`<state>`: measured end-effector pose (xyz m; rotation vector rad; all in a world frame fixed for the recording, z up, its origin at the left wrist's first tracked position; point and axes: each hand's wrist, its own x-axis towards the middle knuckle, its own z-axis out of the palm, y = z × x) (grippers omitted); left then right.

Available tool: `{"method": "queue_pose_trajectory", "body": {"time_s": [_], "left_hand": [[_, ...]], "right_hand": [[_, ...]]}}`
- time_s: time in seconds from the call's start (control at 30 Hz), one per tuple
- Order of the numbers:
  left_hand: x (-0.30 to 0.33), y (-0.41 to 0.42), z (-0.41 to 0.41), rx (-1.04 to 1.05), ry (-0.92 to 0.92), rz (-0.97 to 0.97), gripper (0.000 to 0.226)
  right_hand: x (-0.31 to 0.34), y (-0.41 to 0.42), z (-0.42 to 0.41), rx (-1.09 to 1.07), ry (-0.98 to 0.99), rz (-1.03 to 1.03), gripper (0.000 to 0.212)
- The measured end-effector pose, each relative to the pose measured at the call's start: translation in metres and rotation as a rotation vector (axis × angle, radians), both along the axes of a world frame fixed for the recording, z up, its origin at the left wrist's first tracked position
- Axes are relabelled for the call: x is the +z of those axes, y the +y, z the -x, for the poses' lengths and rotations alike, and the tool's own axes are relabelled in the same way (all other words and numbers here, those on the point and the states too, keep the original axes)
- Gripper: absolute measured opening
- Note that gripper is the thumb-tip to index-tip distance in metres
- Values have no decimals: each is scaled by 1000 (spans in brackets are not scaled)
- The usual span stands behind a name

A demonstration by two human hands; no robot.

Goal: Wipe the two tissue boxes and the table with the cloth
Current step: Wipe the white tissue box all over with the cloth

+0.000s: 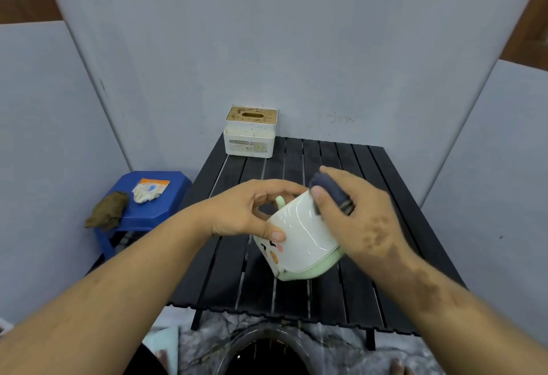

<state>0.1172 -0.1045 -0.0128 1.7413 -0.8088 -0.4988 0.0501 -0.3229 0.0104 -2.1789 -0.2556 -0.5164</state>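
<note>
A white tissue box with a green base and a cartoon face (299,235) is tilted on its side above the black slatted table (225,270). My left hand (252,211) grips its upper left end, thumb on the face side. My right hand (355,211) holds a dark blue cloth (332,193) and presses it on the box's upper right side. A second tissue box (250,132), white with a speckled wooden lid, stands upright at the table's back left corner.
A blue plastic stool (175,196) stands left of the table with a brown rag (108,210) and a white-and-orange packet (149,190) on it. Grey walls close in behind and on both sides. A dark round bin (267,354) sits below the table's near edge.
</note>
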Motion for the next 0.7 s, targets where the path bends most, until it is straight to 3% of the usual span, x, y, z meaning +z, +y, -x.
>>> {"method": "queue_pose_trajectory", "body": {"time_s": [0.13,0.3,0.4,0.53,0.6,0.7], "left_hand": [[-1,0,0,-5,-13,19,67],[-3,4,-3,-9,21,9,75],[-5,5,-3,-13,18,34,76],[-7,7,-5,-4,38,66,76],[-5,6,-4,4,37,64,75],[-5,3,-4,15,20,52,74]], "right_hand": [[-5,26,13,187,-179,306,45],[11,-16,-17,61,124,-33,10],[-6,-18,-2,75,19,-20,27],[-22,-6,20,265,-229,352,46],[-22,-18,11,263,-214,260,41],[-23,-35,2,79,-44,-122,31]]}}
